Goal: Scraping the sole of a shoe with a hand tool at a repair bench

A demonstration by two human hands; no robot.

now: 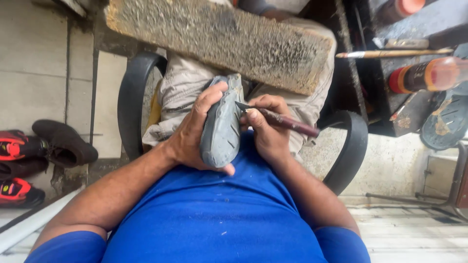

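My left hand (192, 131) grips a small grey shoe (222, 124), held sole-up against my blue shirt (214, 214), with my thumb under its heel end. My right hand (267, 127) holds a dark reddish-handled knife (285, 122) in a pinch grip. Its pointed blade tip touches the right edge of the grey sole near the toe end. Both hands rest over my lap, just below a rough worn wooden board (219, 41) lying across my knees.
I sit in a black plastic chair (131, 97). Several shoes, red-and-black (17, 143) and dark brown (66, 143), lie on the tiled floor at left. At right a dark bench holds a brush (390, 53), an orange-capped bottle (429, 74) and a loose sole (446, 122).
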